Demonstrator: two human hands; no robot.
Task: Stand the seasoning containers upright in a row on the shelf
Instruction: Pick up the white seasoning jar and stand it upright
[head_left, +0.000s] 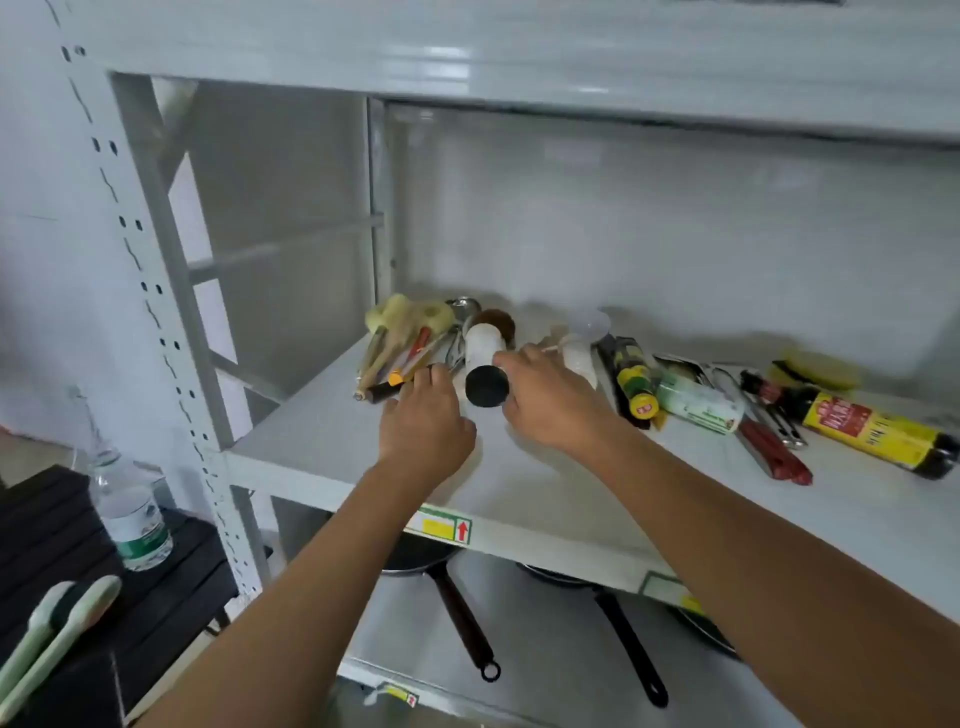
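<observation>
A white container with a black cap (484, 364) lies on its side on the white shelf (545, 499), cap toward me. My right hand (550, 400) touches its right side with fingers curled around it. My left hand (423, 421) hovers just left of it, fingers apart and empty. Right of these lie a clear-lidded white jar (579, 345), a dark bottle with a yellow cap (636, 382), a pale green-labelled bottle (698, 400) and a dark soy-sauce bottle with a yellow and red label (867, 426). All lie flat.
A heap of utensils with yellowish heads (405, 338) sits at the shelf's back left. A red-handled tool (774, 449) lies among the bottles. Two pans with black handles (462, 618) rest on the lower shelf. A water bottle (132, 514) stands on a black stool at left.
</observation>
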